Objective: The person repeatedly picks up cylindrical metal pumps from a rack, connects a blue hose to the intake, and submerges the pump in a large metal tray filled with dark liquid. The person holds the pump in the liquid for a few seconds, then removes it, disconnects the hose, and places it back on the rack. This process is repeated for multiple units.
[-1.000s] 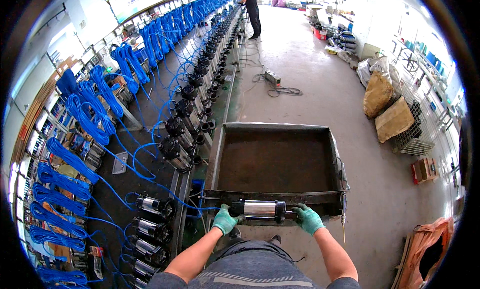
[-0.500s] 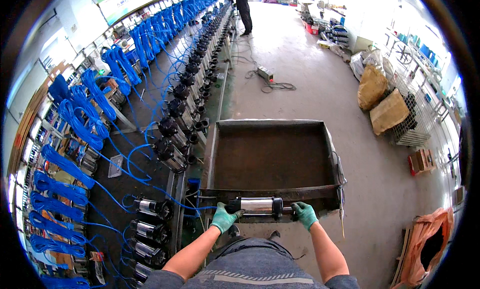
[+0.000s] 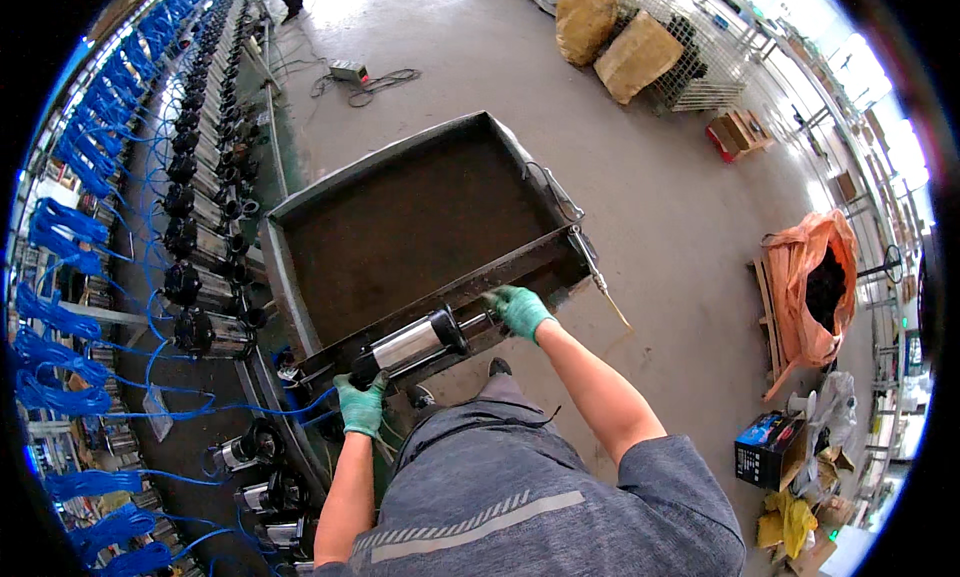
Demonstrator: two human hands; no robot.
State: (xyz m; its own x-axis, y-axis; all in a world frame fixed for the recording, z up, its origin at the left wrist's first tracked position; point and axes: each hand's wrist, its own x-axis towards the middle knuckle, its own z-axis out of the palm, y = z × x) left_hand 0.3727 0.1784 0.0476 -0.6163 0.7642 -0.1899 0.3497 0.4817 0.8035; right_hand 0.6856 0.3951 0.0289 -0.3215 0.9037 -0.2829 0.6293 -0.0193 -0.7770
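Observation:
A submersible pump (image 3: 408,343) with a shiny steel barrel and black ends lies across the near side of a large metal tray (image 3: 375,313), tilted up to the right. My left hand (image 3: 360,405), in a green glove, grips its black cable end, where a blue cable (image 3: 285,411) runs off left. My right hand (image 3: 524,313), also green-gloved, is closed around the end of the thin shaft (image 3: 477,323); its fingertips are slightly blurred. The tray's brown floor looks wet or rusty.
A long row of similar pumps (image 3: 200,267) with coiled blue cables (image 3: 60,322) lines the left. A hose fitting (image 3: 595,272) hangs at the tray's right corner. Rightward stand an orange sack (image 3: 790,287) and a cardboard box (image 3: 765,457). Cables and a small box (image 3: 348,71) lie on the floor ahead.
My view has turned to the right, so the tray and pump appear slanted and further left. Both hands stay at the same ends of the pump.

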